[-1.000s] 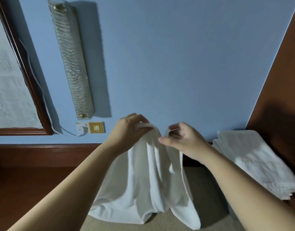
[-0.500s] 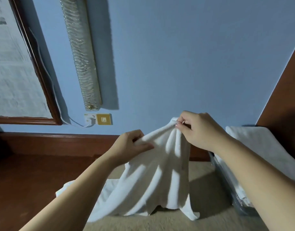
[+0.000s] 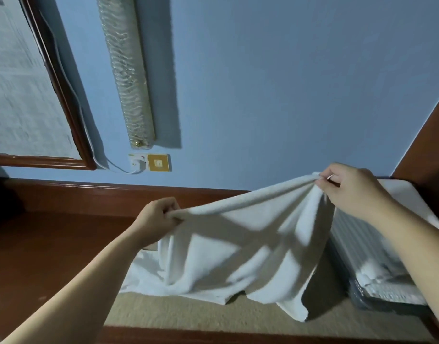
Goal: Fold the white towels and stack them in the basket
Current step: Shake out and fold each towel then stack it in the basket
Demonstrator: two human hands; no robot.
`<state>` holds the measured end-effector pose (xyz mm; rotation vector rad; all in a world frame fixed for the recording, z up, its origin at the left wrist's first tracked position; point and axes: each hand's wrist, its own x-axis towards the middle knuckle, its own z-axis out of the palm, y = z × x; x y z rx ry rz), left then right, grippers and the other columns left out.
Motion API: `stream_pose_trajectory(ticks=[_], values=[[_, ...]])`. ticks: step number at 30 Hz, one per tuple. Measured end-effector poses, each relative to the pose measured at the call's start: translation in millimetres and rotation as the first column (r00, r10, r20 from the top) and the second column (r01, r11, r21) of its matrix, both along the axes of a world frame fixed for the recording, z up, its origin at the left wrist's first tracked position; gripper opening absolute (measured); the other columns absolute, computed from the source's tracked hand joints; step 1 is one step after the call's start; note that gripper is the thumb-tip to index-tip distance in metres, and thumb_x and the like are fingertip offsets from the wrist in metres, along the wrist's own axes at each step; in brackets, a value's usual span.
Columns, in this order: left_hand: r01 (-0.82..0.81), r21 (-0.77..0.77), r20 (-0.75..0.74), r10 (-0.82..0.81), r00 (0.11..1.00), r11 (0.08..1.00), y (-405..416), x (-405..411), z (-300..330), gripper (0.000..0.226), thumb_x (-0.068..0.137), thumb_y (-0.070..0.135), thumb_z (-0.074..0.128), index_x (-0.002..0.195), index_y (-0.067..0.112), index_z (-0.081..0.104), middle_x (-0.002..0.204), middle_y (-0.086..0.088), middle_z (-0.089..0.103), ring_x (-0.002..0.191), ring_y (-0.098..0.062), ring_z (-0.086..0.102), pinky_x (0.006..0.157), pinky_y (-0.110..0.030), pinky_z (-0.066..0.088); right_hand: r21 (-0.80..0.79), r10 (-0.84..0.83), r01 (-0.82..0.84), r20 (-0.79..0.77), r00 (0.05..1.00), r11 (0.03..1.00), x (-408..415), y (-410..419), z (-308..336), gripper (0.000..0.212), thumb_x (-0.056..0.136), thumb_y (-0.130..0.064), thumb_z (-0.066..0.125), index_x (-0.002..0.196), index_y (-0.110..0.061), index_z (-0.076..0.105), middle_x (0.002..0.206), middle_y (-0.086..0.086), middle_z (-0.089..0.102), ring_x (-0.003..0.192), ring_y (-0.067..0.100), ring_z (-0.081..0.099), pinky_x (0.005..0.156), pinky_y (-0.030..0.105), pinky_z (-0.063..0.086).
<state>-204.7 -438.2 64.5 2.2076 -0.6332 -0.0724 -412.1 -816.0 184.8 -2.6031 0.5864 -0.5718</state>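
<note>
While the fingertips point(image 3: 321, 181) of the right hand point(image 3: 351, 189) pinch one top corner of the white towel point(image 3: 240, 247), thumb + index closed on a bunched bit of cloth, the left hand point(image 3: 157, 220) grips the opposite end of the top edge w/ fingers curled round it. Vs 0.5 s ago: hands were close together w/ the cloth hanging in tight pleats between them; now they're well apart, right hand up and to the right, left hand lower and to the left, so the top edge runs as a slanted, nearly taut line between them. Vs 1 s ago: both hands sat nearly touching at the same height. Towel now spread wide, lower part still draped and creased on the beige mat point(image 3: 193, 316), bottom right corner lying flat on it; more of the towel's width shows than before. Left portion of the cloth trails over the mat edge by the brown wooden top point(image 3: 47, 256). Basket point(image 3: 377, 297) sits at right, touching or just beside the towel's right side, w/ a stack of folded white towels point(image 3: 357, 242) in it; right forearm crosses over it, so most of it is hidden. Behind: blue wall point(image 3: 275, 83), tall textured glass lamp point(image 3: 126, 70), gold switch plate point(image 3: 158, 162) next to a white socket w/ plug point(image 3: 138, 163), wood-framed mirror point(image 3: 17, 95) at left. Cam view has shifted a bit since the earlier pics; the wall items sit differently in frame.
</note>
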Motion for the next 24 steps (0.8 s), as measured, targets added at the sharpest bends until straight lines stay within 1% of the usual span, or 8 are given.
stream_pose_trajectory(ticks=[3, 6, 8, 10, 13, 16, 19, 24], values=[[-0.002, -0.015, 0.237, 0.006, 0.971, 1.000, -21.1, -4.8, 34.2, 0.030, 0.078, 0.002, 0.062, 0.072, 0.029, 0.052, 0.068, 0.006, 0.057, 0.060, -0.010, 0.043, 0.056, -0.026, 0.037, 0.063, 0.067, -0.061, -0.095, 0.993, 0.996, 10.1, 15.8, -12.5, 0.016, 0.086, -0.044, 0.078, 0.090, -0.037, 0.063, 0.100, -0.012, 0.075, 0.103, 0.015, 0.071, 0.083, 0.031, 0.052], [0.145, 0.011, 0.414, -0.136, 0.900, 0.989, -50.6, -22.9, 69.8, 0.036, 0.075, 0.002, 0.061, 0.071, 0.030, 0.038, 0.061, 0.006, 0.043, 0.060, -0.013, 0.030, 0.054, -0.033, 0.032, 0.153, 0.206, -0.183, -0.149, 0.967, 0.971, 22.6, 48.3, -20.7, 0.074, 0.055, -0.085, 0.080, 0.110, -0.039, 0.063, 0.114, -0.013, 0.071, 0.110, 0.004, 0.068, 0.096, 0.035, 0.058], [0.211, 0.060, 0.526, -0.210, 0.824, 0.976, -70.9, -36.4, 88.5, 0.037, 0.074, 0.005, 0.061, 0.072, 0.028, 0.033, 0.062, 0.007, 0.039, 0.060, -0.016, 0.029, 0.052, -0.035, 0.029, 0.169, 0.281, -0.249, -0.198, 0.939, 0.954, 35.2, 73.8, -22.8, 0.091, 0.043, -0.094, 0.077, 0.117, -0.044, 0.059, 0.117, -0.020, 0.068, 0.108, -0.001, 0.066, 0.094, 0.032, 0.058], [0.227, 0.122, 0.617, -0.253, 0.745, 0.966, -86.6, -44.5, 101.3, 0.036, 0.075, 0.010, 0.065, 0.072, 0.026, 0.032, 0.064, 0.006, 0.038, 0.060, -0.021, 0.032, 0.049, -0.036, 0.029, 0.165, 0.334, -0.302, -0.228, 0.914, 0.939, 44.2, 97.9, -19.0, 0.084, 0.049, -0.089, 0.080, 0.116, -0.045, 0.057, 0.109, -0.021, 0.067, 0.098, -0.004, 0.065, 0.088, 0.026, 0.057], [0.186, 0.167, 0.673, -0.250, 0.696, 0.968, -93.6, -42.3, 104.6, 0.036, 0.072, 0.017, 0.069, 0.068, 0.022, 0.034, 0.062, 0.004, 0.035, 0.057, -0.021, 0.029, 0.048, -0.031, 0.024, 0.078, 0.368, -0.359, -0.207, 0.907, 0.930, 55.3, 115.2, -14.9, 0.033, 0.087, -0.066, 0.069, 0.092, -0.036, 0.056, 0.078, -0.013, 0.060, 0.061, 0.001, 0.053, 0.058, 0.021, 0.042], [0.202, 0.134, 0.549, -0.242, 0.800, 0.970, -82.4, -32.8, 95.7, 0.053, 0.080, 0.039, 0.078, 0.064, 0.017, 0.033, 0.058, 0.003, 0.032, 0.060, -0.016, 0.023, 0.051, -0.029, 0.019, 0.072, 0.441, -0.435, -0.163, 0.883, 0.898, 57.9, 112.2, -12.7, 0.020, 0.102, -0.041, 0.056, 0.084, -0.032, 0.056, 0.073, -0.014, 0.062, 0.057, 0.008, 0.053, 0.056, 0.026, 0.040], [0.329, 0.087, 0.250, -0.340, 0.906, 0.940, -62.1, -23.2, 73.7, 0.058, 0.086, 0.039, 0.082, 0.064, 0.011, 0.036, 0.057, 0.007, 0.034, 0.059, -0.011, 0.027, 0.054, -0.026, 0.023, 0.022, 0.490, -0.496, -0.198, 0.849, 0.868, 55.6, 107.3, -12.9, 0.017, 0.101, -0.020, 0.052, 0.085, -0.026, 0.055, 0.075, -0.031, 0.060, 0.054, 0.012, 0.045, 0.052, 0.023, 0.033], [0.347, 0.082, -0.122, -0.336, 0.934, 0.934, -31.1, -11.0, 19.5, 0.041, 0.092, 0.035, 0.076, 0.077, 0.013, 0.045, 0.067, 0.006, 0.046, 0.063, -0.009, 0.038, 0.062, -0.030, 0.033, -0.016, 0.489, -0.503, -0.211, 0.847, 0.864, 58.5, 93.0, -16.5, 0.017, 0.101, -0.021, 0.051, 0.086, -0.030, 0.054, 0.070, -0.002, 0.057, 0.056, 0.015, 0.043, 0.055, 0.030, 0.033]])
